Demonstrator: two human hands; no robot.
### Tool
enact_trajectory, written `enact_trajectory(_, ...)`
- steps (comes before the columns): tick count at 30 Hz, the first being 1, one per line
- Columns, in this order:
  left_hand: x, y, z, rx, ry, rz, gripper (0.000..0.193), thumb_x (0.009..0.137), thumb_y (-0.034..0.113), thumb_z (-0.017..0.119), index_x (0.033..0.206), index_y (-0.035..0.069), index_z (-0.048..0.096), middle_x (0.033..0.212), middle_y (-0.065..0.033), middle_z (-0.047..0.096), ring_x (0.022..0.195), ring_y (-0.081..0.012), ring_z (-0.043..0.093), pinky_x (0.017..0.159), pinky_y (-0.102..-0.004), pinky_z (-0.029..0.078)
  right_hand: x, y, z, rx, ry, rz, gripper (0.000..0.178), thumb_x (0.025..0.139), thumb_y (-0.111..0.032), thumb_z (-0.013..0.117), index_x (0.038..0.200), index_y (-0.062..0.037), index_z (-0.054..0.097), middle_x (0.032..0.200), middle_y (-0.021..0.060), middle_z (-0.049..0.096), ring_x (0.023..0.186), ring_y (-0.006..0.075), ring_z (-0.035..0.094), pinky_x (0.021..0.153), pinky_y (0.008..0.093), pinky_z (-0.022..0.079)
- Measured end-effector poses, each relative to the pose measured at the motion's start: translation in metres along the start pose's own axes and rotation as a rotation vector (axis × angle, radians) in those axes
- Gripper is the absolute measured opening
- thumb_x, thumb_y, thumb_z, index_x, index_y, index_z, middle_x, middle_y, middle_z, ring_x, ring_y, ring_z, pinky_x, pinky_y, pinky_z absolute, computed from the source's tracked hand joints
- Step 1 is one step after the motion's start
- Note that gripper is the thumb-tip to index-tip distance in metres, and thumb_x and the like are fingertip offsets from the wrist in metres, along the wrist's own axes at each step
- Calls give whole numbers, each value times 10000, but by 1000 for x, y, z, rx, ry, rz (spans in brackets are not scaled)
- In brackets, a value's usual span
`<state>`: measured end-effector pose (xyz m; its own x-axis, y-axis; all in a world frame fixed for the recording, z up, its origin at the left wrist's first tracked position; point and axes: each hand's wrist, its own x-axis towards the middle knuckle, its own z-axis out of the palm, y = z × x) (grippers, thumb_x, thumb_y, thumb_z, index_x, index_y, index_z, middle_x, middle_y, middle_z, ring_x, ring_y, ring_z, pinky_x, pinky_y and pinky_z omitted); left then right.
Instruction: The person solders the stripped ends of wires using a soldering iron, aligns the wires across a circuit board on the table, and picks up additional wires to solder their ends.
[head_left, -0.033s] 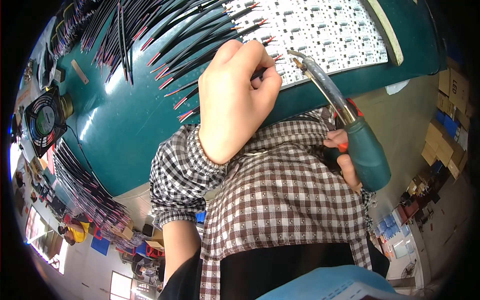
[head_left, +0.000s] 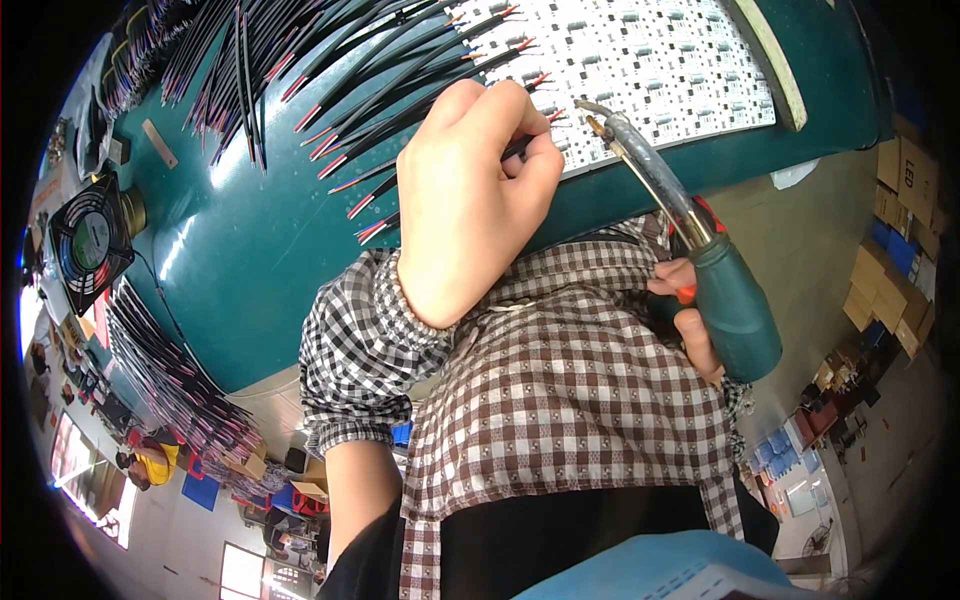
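My left hand (head_left: 465,190) is closed in a pinch on a black cable (head_left: 517,148), whose bared reddish end points at the near left edge of a white circuit board panel (head_left: 690,75). In my right hand (head_left: 697,338), partly hidden, is a soldering iron (head_left: 738,315) with a green handle and a metal shaft. Its tip hovers at or just over the panel, a little right of that cable end; contact cannot be made out. More black cables (head_left: 385,72) lie in a row, several with their ends on the panel's left side.
A pale curved strip (head_left: 770,60) borders the panel's right side on the green table (head_left: 270,330). To the left stand a small black fan (head_left: 88,240) and a cable bundle (head_left: 180,370). Loose cables (head_left: 235,75) lie at the far left. Cardboard boxes (head_left: 880,290) are stacked beyond on the right.
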<state>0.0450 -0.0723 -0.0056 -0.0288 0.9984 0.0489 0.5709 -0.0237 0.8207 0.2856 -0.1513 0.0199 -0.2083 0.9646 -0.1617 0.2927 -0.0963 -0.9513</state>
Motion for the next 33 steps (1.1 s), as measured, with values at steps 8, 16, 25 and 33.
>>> enact_trajectory(8, 3, 0, -1, -1, 3, -2, 97, 741, -27, 682, 787, 4, 602, 734, -46, 562, 613, -103, 559, 546, -220, 456, 3, -4, 1, 176, 18, 58, 536, 812, -197, 775, 1187, 90, 521, 988, 169, 664, 964, 282, 666, 812, 391, 583)
enact_trajectory(16, -4, 5, -41, 138, 102, 156, 181, 753, 70, 722, 913, 47, 640, 878, -100, 598, 819, -278, 602, 735, -368, 491, 4, 15, -6, 237, 1, -119, 370, 937, -181, 468, 1109, 147, 474, 1057, 241, 538, 990, 295, 579, 796, 355, 574)
enact_trajectory(25, 40, -83, -118, 208, 420, -103, 190, 784, 120, 743, 918, 3, 674, 879, -91, 658, 779, -176, 654, 730, -298, 512, 7, 16, -3, 324, 144, -65, 424, 888, -274, 608, 1098, 87, 539, 1036, 197, 586, 835, 243, 636, 755, 356, 572)
enact_trajectory(33, 115, -50, -93, 189, 166, 277, 181, 860, 115, 710, 988, -8, 676, 823, -33, 689, 741, -73, 613, 688, -222, 480, 3, 27, -8, 328, 105, -98, 618, 970, -295, 505, 1352, 161, 337, 1069, 175, 550, 1022, 266, 573, 808, 330, 571)
